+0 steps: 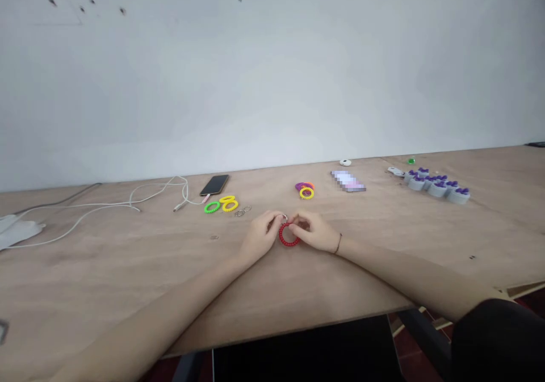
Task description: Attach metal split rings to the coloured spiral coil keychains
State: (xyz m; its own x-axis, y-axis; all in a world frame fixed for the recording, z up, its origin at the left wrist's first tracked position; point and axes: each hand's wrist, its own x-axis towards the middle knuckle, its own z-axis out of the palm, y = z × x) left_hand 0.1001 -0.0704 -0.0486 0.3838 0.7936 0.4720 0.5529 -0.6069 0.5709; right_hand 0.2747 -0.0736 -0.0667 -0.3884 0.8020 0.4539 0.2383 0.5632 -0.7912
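Between my two hands, over the middle of the table, is a red coiled ring (289, 243). My right hand (314, 230) pinches its upper right side. A thin metal ring (284, 216) at the top of the coil is held in the fingertips of my left hand (263, 234). Behind my left hand lie a green coil (212, 207), two yellow coils (230, 206) and some loose metal rings (239, 213). Beyond my right hand sits a small group of purple, orange and yellow coils (306, 193).
A black phone (215, 185) with white cables (128, 205) is at the back left. Another phone (348, 181) lies back right, near a white case (345, 163). Several grey tubs with purple pieces (437, 188) stand farther right. The wall (272, 87) rises behind the table (170, 280).
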